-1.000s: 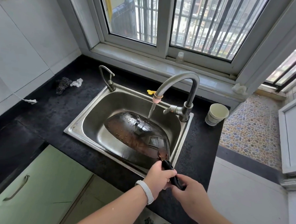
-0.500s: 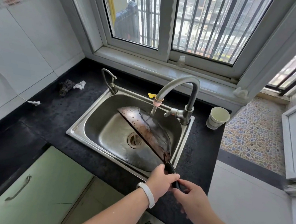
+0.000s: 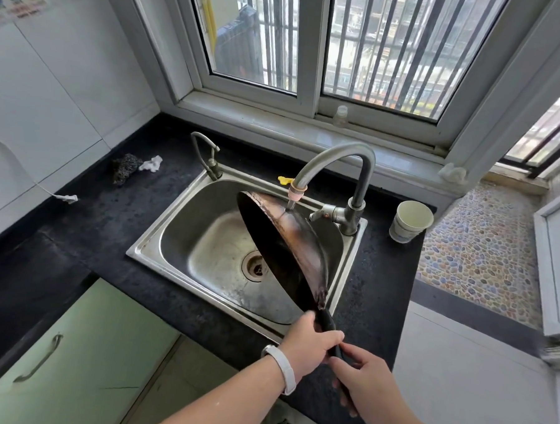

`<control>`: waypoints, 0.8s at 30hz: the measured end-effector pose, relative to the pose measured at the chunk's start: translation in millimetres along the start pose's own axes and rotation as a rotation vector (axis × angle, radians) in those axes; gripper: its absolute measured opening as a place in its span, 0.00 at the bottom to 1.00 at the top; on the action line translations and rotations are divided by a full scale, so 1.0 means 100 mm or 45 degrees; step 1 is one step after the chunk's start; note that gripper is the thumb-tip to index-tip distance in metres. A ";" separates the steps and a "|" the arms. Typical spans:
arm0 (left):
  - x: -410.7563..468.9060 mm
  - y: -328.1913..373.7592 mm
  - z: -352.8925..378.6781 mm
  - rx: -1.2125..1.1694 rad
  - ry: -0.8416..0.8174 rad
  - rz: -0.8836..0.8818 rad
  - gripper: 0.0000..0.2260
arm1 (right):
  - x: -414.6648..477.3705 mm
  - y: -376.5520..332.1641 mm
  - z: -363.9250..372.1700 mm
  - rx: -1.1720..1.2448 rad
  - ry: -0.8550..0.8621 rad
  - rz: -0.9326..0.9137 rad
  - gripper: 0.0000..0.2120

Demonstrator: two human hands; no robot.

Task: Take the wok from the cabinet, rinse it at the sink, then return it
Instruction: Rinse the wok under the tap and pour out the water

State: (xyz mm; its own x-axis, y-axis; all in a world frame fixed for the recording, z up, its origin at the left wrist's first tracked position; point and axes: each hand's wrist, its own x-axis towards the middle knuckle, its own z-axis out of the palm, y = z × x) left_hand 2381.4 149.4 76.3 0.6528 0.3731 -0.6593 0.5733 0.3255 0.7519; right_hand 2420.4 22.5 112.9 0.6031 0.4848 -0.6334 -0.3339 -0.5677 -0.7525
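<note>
A dark, scorched wok stands tilted almost on edge over the right half of the steel sink. Water from the curved tap runs onto its brownish outer side near the rim. Its black handle points toward me over the sink's front edge. My left hand, with a white wristband, is wrapped around the handle close to the bowl. My right hand grips the handle's end just behind it. The drain shows beside the wok.
A black counter surrounds the sink. A paper cup stands right of the tap, a small second tap at the sink's back left, a scourer and rag further left. Green cabinet doors lie below; the window is behind.
The wok has turned from lying bowl-up in the sink to standing nearly on edge, its dark side now toward the left. Both hands have stayed on the handle and twisted it.
</note>
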 end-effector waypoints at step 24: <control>-0.01 -0.04 -0.37 -0.330 0.159 0.084 0.10 | 0.19 -0.30 0.23 0.111 -0.277 0.014 0.05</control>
State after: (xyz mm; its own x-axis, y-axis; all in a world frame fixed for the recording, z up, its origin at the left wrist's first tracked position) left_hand 2360.2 179.7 74.4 0.6092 0.4999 -0.6156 0.3756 0.5018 0.7792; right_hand 2425.5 64.3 119.2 0.4317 0.6164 -0.6586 -0.4064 -0.5189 -0.7521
